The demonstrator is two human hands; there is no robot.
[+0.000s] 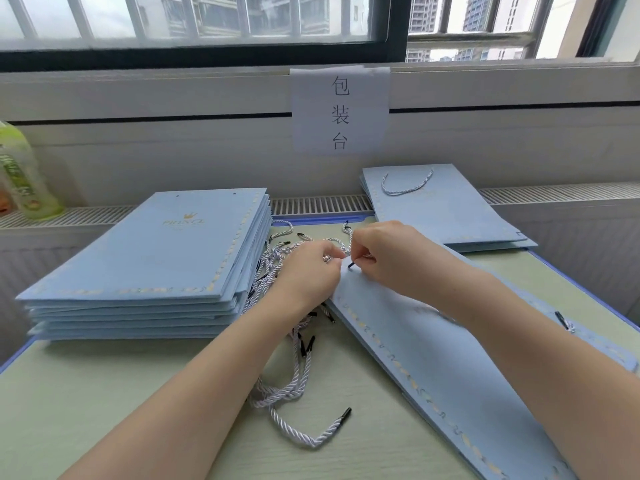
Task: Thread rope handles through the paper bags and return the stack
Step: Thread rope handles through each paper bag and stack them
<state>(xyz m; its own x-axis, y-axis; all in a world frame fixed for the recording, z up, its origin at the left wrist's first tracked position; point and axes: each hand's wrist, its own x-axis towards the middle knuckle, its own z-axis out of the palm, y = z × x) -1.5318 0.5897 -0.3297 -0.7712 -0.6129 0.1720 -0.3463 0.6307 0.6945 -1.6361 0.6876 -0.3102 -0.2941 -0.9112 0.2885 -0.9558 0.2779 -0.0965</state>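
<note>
Blue bag stacks flank the work area: a tall stack (145, 258) left, a handled stack (446, 209) at the back right. Loose ropes (294, 344) litter the counter (104, 410). One flat bag (433, 368) lies diagonally under both hands. Left hand (308, 268) pinches a white rope (348, 237); right hand (388, 254) pinches its black tip at the bag's edge.

We pinch a rope handle (349, 242) with our left hand (311, 268) and right hand (388, 258) over a flat blue bag (433, 358), unthreaded stack (145, 258) at left, finished bags (446, 209) far right.
</note>
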